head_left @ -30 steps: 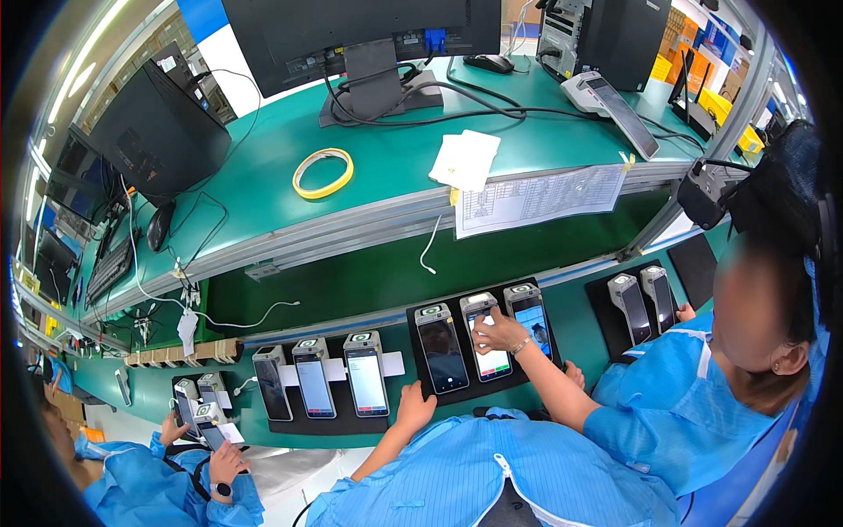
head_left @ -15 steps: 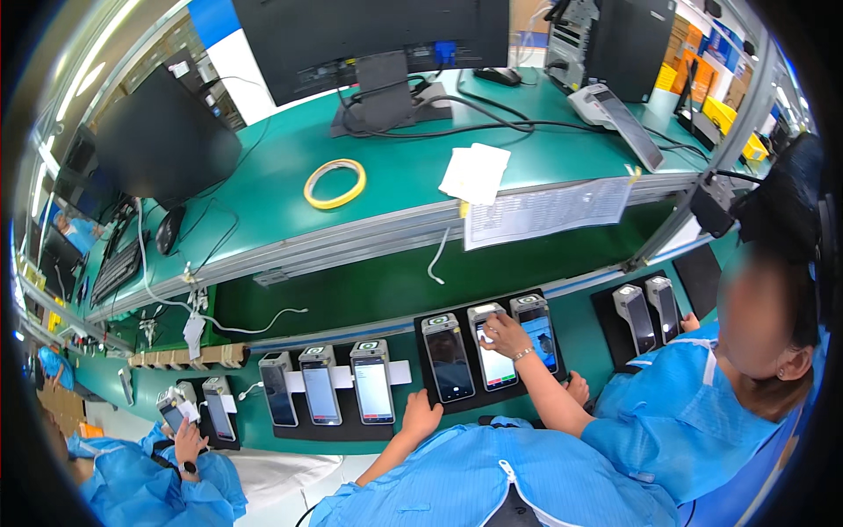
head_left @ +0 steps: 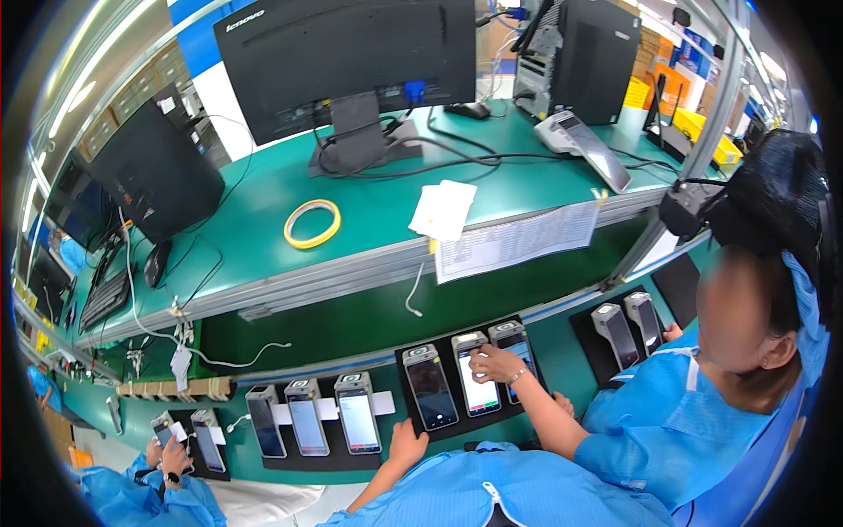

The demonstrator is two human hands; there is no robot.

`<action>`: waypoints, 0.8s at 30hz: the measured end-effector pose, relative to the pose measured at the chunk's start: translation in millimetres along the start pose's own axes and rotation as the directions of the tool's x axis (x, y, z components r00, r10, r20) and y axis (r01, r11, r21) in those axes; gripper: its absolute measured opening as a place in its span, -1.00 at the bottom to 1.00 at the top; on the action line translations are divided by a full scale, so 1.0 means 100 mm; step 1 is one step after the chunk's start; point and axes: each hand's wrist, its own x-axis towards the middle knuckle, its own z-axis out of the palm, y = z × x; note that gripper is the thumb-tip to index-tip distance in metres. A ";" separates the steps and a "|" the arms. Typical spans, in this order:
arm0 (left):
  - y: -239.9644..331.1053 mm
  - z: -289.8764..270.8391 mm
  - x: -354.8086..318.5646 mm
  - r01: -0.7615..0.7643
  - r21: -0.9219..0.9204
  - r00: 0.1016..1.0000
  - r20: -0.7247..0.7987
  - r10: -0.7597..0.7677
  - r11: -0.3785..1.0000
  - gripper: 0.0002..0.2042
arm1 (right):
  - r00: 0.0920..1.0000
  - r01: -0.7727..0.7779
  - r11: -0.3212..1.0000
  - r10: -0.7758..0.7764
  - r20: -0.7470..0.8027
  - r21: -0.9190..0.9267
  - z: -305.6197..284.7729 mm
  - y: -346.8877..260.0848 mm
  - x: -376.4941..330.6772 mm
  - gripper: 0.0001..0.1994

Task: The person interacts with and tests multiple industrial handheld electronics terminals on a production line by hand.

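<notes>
My left hand (head_left: 407,444) rests at the near-left edge of a black mat, fingers loosely bent and apart, nothing held. Its fingertips are close to the lower corner of a handheld payment terminal (head_left: 430,391) with a dark screen; contact is hard to tell. On the same mat lie a terminal with a lit white screen (head_left: 482,400) and another with a bluish screen (head_left: 516,351). A co-worker's braceleted hand (head_left: 497,364) reaches from the right onto the white-screened one. Behind that forearm a partly hidden hand (head_left: 563,404) shows; its owner is unclear. My right hand cannot be made out.
Left of my hand, terminals (head_left: 358,417) lie on another mat with white paper strips. At far left, a person's hands (head_left: 174,461) handle a terminal. Two more terminals (head_left: 615,338) stand right. The raised green shelf (head_left: 369,211) holds yellow tape (head_left: 313,224), a monitor (head_left: 351,61) and cables.
The whole view has shifted, so the bench appears lower and farther left. My left hand stays beside the dark-screened terminal. The co-worker's hand remains at the white-screened terminal.
</notes>
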 end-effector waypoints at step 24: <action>0.02 0.01 -0.01 -0.006 0.036 1.000 0.007 0.006 0.999 -0.41 | 0.986 -0.161 0.986 0.160 -0.037 -0.032 0.09 -0.17 -0.11 -0.80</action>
